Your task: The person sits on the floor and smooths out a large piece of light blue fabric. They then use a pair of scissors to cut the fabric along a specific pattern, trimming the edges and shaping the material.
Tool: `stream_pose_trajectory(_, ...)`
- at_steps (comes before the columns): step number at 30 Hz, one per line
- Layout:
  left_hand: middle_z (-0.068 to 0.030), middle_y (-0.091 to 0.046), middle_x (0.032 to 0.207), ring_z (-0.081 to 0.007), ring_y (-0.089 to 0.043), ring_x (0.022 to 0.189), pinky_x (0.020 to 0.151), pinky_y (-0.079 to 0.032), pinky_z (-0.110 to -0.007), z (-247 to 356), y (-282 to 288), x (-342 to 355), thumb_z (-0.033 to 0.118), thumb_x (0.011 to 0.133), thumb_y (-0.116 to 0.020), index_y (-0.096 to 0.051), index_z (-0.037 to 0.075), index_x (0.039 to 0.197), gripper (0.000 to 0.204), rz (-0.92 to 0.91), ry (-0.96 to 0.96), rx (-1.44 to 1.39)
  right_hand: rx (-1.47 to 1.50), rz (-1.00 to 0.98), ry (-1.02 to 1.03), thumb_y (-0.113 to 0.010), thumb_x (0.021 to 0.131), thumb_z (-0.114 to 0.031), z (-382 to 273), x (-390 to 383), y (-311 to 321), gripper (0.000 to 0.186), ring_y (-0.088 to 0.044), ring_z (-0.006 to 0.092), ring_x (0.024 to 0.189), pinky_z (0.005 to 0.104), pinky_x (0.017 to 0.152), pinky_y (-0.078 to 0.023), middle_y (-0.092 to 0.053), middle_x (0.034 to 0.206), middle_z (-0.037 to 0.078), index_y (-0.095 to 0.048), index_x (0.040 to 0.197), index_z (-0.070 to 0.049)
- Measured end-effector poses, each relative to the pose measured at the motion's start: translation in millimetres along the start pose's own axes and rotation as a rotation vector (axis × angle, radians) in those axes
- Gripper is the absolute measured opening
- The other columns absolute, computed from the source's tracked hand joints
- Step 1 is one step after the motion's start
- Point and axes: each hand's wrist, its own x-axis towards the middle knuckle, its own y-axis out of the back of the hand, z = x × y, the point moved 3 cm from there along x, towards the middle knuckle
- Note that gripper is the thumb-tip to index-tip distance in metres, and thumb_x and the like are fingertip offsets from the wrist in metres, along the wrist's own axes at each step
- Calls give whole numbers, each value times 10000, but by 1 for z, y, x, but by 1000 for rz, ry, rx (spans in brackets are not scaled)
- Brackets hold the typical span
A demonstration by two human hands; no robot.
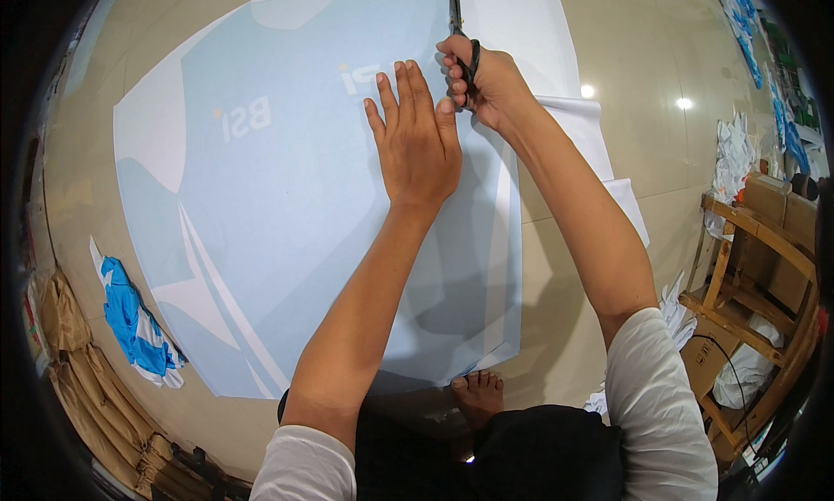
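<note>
While the big pale-blue printed sheet (287, 214) lies spread flat on the tiled floor (625, 153), the cut along its right-hand side looks well under way, with the scissors (458, 23) far up the sheet near its top edge. The right hand (486, 79) is curled around the black handles, fingers through the loops and drawn close together; the blades point away from the person, and I cannot tell how far apart they stand. The left hand (419, 140) rests palm-down, fingers straight and side by side, pressing the sheet just beside the cutting line. As I judge it, the next snip calls for the paper held taut and the flat hand slid forward. A bare foot (478, 392) touches the near edge. White paper (591, 127) lies beyond, a wooden frame (747, 275) stands at right, and blue cloth (135, 323) lies at left.
</note>
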Motion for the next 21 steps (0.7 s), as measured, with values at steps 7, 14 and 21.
stream_pose_trajectory(7,-242,-376,1694,-448,-233,1616,1307,-140,-608,-1,0,0,358,1166,-305,-322,-61,1644,636,-19,7,15,3,12,-7,-784,907,-197,1,3,-1,214,-489,73,531,234,471,-417,-565,672,-29,-628,812,-86)
stream_pose_trajectory(14,-234,-379,1695,-442,-231,1618,1310,-134,-603,-1,0,0,345,1165,-300,-329,-55,1645,625,-15,16,5,-12,2,-6,-789,908,-211,0,6,-1,220,-482,67,537,231,484,-421,-556,666,-40,-632,806,-97)
stream_pose_trajectory(21,-234,-399,1684,-453,-245,1611,1303,-138,-614,0,1,0,310,1163,-308,-357,-55,1636,599,6,8,-12,6,20,-7,-801,902,-252,-9,11,-3,252,-495,62,548,225,490,-416,-552,675,-44,-603,818,-121)
